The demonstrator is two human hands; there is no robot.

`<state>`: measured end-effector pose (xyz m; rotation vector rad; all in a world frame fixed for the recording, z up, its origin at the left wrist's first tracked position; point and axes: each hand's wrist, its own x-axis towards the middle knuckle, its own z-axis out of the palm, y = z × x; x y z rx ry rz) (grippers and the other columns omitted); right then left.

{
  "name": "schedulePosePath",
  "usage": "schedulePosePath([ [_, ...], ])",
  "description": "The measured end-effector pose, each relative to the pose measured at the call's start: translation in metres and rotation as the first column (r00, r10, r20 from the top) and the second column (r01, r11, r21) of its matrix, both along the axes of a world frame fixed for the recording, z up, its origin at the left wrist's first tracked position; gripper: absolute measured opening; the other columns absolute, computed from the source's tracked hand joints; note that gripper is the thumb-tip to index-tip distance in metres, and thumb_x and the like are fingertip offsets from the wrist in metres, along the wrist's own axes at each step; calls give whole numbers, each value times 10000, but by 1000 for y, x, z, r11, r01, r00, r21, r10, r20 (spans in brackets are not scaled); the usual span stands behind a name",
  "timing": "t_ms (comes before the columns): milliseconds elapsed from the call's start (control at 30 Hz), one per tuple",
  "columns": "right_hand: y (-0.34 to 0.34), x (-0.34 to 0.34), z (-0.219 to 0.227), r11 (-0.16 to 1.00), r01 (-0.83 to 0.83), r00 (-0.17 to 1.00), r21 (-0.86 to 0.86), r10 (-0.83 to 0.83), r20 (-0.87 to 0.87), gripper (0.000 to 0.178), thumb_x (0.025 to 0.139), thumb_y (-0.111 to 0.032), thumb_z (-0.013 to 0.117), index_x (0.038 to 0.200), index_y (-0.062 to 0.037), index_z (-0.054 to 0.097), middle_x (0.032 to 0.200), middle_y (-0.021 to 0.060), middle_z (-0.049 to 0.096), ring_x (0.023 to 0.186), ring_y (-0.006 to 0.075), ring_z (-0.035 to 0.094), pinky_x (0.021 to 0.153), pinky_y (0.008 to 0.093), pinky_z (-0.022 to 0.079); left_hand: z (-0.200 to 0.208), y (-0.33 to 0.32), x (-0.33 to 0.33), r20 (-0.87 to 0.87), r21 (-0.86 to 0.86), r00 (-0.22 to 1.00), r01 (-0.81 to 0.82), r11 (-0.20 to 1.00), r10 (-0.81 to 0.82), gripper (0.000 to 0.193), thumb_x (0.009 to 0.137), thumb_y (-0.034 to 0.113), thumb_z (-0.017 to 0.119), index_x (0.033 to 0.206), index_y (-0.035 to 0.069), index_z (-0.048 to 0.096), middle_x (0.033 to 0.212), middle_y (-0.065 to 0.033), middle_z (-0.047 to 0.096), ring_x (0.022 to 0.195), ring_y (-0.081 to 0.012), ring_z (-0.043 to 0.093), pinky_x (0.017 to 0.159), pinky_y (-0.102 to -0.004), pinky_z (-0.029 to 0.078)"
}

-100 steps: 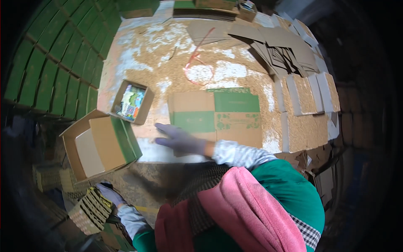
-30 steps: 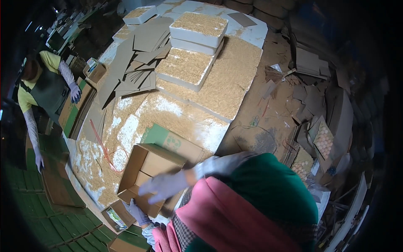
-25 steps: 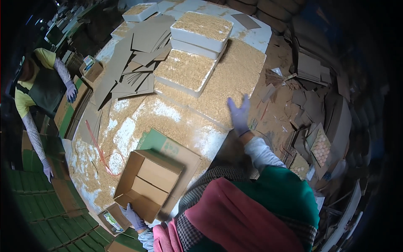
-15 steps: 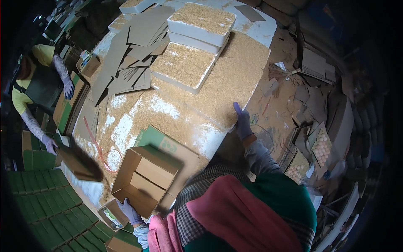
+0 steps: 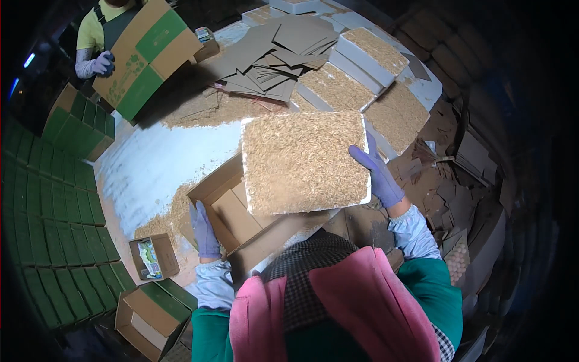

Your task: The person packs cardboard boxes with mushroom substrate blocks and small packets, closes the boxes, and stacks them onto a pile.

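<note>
A white tray (image 5: 306,163) filled with golden grain husks is tilted above the open cardboard box (image 5: 226,211), covering its right part. My right hand (image 5: 380,172), in a purple glove, grips the tray's right edge, thumb on top and fingers at the side. On the box's left side lies my gloved left hand (image 5: 206,232), its fingers stretched out flat along the wall. The box's inner floor shows pale brown flaps, partly hidden by the tray.
Husk-filled white trays (image 5: 362,57) and grey cardboard sheets (image 5: 283,51) lie across the table (image 5: 169,160). A co-worker's gloved hand (image 5: 104,63) holds a green-and-brown box (image 5: 148,57). Green cartons (image 5: 54,241) line the left; a small box (image 5: 154,256) holds packets.
My right hand has brought a husk-filled tray over the cardboard box. My left hand has flattened against the box side. The co-worker has raised a box, and the view has shifted.
</note>
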<state>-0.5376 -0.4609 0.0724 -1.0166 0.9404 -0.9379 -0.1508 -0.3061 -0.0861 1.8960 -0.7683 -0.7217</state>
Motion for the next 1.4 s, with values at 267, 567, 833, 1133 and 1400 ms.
schedulePosePath([
  [267, -16, 108, -3, 800, -597, 625, 66, 515, -587, 938, 795, -542, 686, 1409, -27, 199, 1252, 219, 461, 1141, 294, 504, 1002, 370, 375, 14, 25, -35, 78, -250, 996, 51, 967, -33, 514, 1021, 284, 369, 1418, -39, 320, 1449, -182, 365, 1335, -267, 351, 1111, -331, 258],
  [567, -30, 148, -49, 406, -914, 102, -13, 197, -975, 297, 889, -188, 524, 1012, 79, 479, 982, 265, 614, 964, 382, 616, 833, 421, 485, 14, 20, -24, -82, -121, 983, -175, 977, 166, 493, 990, 250, 431, 1355, -78, 379, 1317, -210, 480, 1177, -302, 479, 1006, -342, 358],
  [833, -214, 167, -49, 477, -616, 542, -627, -321, -776, 336, 810, -84, 535, 1140, -60, 591, 1081, 177, 635, 901, 347, 626, 811, 419, 495, 29, 40, -32, 564, 235, 802, 71, 969, -195, 479, 885, 15, 445, 1360, 5, 388, 1417, -298, 341, 1270, -435, 406, 1062, -427, 353],
  [1133, -418, 118, -139, 713, -666, -29, -217, -316, -948, 521, 843, -83, 522, 1356, -41, 438, 1317, 230, 504, 1236, 357, 470, 1036, 390, 373, 32, 118, 132, 681, 376, 583, -798, 471, 444, 361, 809, 367, 630, 1006, 64, 644, 1048, -165, 649, 928, -337, 630, 820, -408, 484],
  [1400, -263, 68, -57, 675, -261, 758, -690, -300, -579, 430, 922, -40, 483, 1352, -33, 481, 1193, 160, 582, 982, 209, 596, 853, 316, 456, -11, 150, 175, 529, 683, 767, -639, 354, 363, 544, 674, 466, 740, 1038, 68, 668, 1109, -184, 647, 1037, -332, 625, 881, -397, 500],
])
